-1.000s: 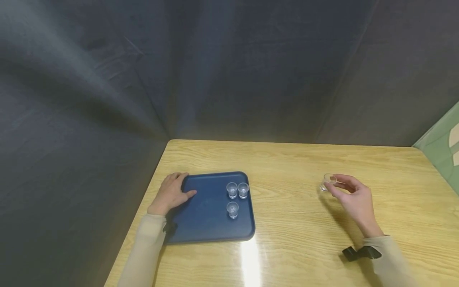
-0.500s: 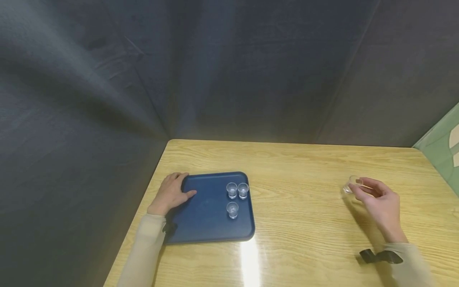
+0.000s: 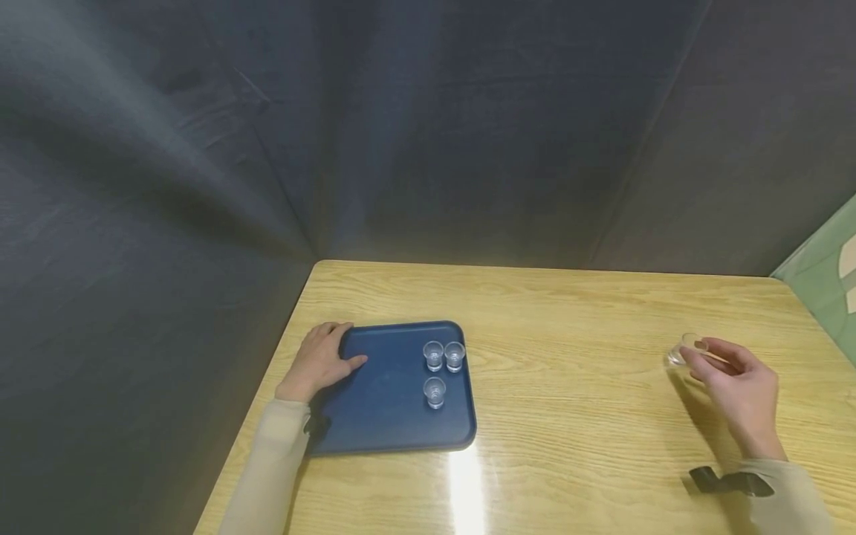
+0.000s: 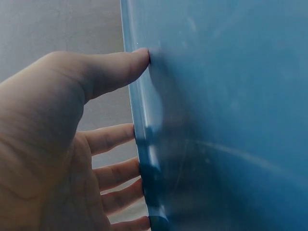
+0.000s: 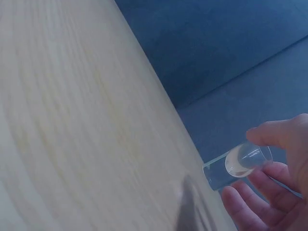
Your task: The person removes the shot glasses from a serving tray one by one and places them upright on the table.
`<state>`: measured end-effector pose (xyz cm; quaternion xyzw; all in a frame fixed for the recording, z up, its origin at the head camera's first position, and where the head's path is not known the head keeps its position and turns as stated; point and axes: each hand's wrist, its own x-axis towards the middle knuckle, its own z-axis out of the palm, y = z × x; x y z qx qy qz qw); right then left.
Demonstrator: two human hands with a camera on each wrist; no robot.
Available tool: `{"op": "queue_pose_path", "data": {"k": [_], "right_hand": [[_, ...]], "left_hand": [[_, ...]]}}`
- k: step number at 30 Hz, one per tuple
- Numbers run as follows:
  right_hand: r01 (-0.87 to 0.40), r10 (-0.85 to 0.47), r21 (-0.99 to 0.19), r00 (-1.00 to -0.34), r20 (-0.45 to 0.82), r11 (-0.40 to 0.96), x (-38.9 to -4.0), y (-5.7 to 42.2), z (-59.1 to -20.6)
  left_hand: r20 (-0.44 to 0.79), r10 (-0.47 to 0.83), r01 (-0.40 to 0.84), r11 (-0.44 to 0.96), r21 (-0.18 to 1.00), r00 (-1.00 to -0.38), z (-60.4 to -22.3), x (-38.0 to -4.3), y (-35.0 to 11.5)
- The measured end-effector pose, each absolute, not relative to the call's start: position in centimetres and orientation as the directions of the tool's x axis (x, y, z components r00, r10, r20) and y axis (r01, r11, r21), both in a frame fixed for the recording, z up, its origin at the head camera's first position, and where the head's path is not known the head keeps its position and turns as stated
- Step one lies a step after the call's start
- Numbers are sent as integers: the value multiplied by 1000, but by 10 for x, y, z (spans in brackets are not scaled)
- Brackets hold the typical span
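Note:
My left hand (image 3: 319, 365) holds the left rim of a blue tray (image 3: 381, 427); in the left wrist view its thumb (image 4: 115, 70) lies over the rim and the fingertips meet the outer side. Three small clear shot glasses stand upright on the tray's right part: two side by side, one glass (image 3: 433, 357) and another glass (image 3: 455, 357), with a third glass (image 3: 435, 392) nearer. Far to the right, my right hand (image 3: 738, 383) pinches a clear shot glass (image 5: 240, 166) near its rim between thumb and fingers. Its base is close over the table.
The wooden table (image 3: 555, 416) spans the lower half of the head view. A dark curtain (image 3: 468, 148) hangs behind it and another dark sheet (image 3: 134, 297) on the left. A green patterned cloth (image 3: 829, 275) shows at the right edge.
My right hand has moved to the right across the table, carrying the shot glass away from the tray. The left hand, the tray and its glasses have stayed in place.

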<state>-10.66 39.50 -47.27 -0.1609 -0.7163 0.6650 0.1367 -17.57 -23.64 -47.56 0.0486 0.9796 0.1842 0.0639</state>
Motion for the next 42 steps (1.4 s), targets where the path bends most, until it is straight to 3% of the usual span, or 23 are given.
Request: {"op": "queue_pose_path", "data": {"k": [10,28,36,42], "right_hand": [[100,403,-984,-915,-33,146,-106,400,-482],[85,407,-991,-913,-34,108,-107,402,-485],[184,497,-900,-867,41,395,-108,396,-468],[113,491,-895,-862,128,431,-111,380,-451]], "left_hand": [[-107,112,64,925,375,-988,-476,-175,-237],[-102,116,71,927,367,-988,-476,-175,-236],[-110,116,68,928,366,-987,-476,-174,-237],[-107,113,65,925,374,-988,-475,-175,-237]]}}
